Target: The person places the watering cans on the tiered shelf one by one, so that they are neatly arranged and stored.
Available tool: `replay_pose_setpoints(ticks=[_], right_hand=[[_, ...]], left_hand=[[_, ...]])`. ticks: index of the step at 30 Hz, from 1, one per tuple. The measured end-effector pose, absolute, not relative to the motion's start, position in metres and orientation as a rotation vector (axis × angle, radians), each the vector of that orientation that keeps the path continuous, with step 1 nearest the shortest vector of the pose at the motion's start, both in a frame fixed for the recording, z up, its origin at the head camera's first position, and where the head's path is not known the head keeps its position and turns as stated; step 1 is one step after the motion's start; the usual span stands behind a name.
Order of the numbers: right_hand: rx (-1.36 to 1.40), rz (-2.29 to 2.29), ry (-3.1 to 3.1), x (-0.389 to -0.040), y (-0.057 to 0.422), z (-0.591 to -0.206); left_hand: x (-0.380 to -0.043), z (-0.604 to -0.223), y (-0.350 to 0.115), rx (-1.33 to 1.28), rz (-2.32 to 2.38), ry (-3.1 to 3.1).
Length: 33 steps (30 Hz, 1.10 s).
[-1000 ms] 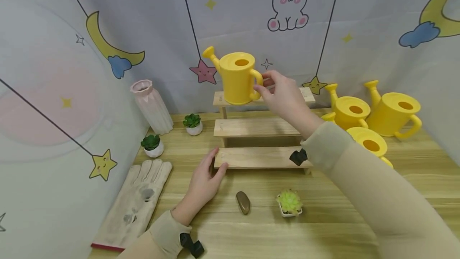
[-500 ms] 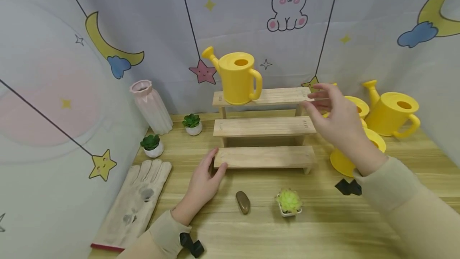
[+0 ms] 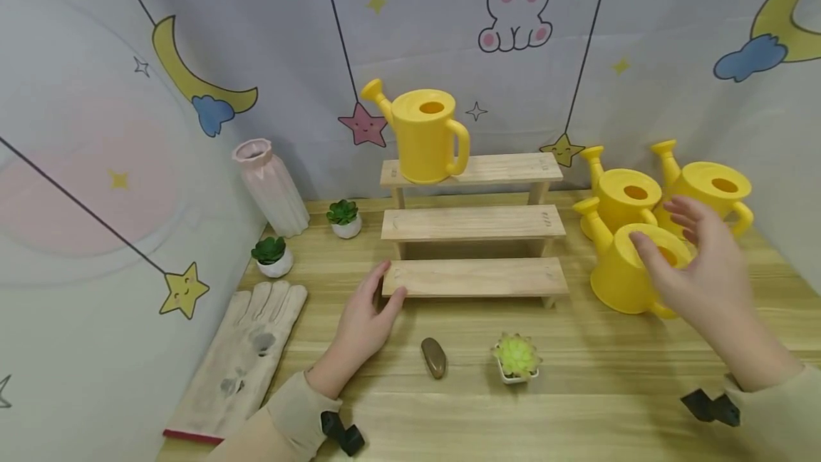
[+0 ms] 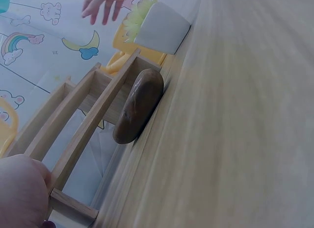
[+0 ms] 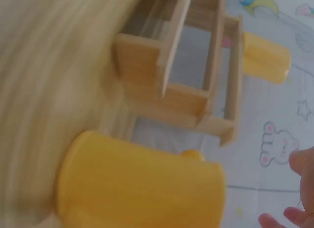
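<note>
right of the stepped pale-wood shelf (image 3: 473,223), my right hand (image 3: 712,273) hangs empty, fingers parted, by the nearest yellow plastic watering can (image 3: 618,273), whose curved handle (image 3: 663,311) i'd pinch squarely while my left hand (image 3: 362,323) grips the shelf's end.

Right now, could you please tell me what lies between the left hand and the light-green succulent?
A brown stone lies there, in the head view.

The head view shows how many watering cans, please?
4: one watering can on the wooden rack, top left; on the table right of it, the front can, back-left can and back-right can.
</note>
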State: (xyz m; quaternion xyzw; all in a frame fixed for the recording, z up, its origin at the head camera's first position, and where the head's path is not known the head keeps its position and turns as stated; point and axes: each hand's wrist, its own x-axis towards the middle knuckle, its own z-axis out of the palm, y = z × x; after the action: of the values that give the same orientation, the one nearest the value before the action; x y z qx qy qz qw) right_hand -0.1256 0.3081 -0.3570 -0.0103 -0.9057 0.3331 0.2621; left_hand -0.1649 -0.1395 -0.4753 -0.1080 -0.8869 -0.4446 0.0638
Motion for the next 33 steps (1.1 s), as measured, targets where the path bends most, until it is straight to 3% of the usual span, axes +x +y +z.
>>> replay_pose_setpoints(ticks=[14,33], right_hand=[[-0.180,0.929,-2.672,-0.095,0.363,-0.403],[-0.111,0.748,-2.833,-0.084,0.372,-0.420]], left_hand=[[-0.166,-0.474,-0.139,-0.333,-1.348,-2.681],[-0.162,-0.472,-0.139,-0.341,-1.341,-2.661]])
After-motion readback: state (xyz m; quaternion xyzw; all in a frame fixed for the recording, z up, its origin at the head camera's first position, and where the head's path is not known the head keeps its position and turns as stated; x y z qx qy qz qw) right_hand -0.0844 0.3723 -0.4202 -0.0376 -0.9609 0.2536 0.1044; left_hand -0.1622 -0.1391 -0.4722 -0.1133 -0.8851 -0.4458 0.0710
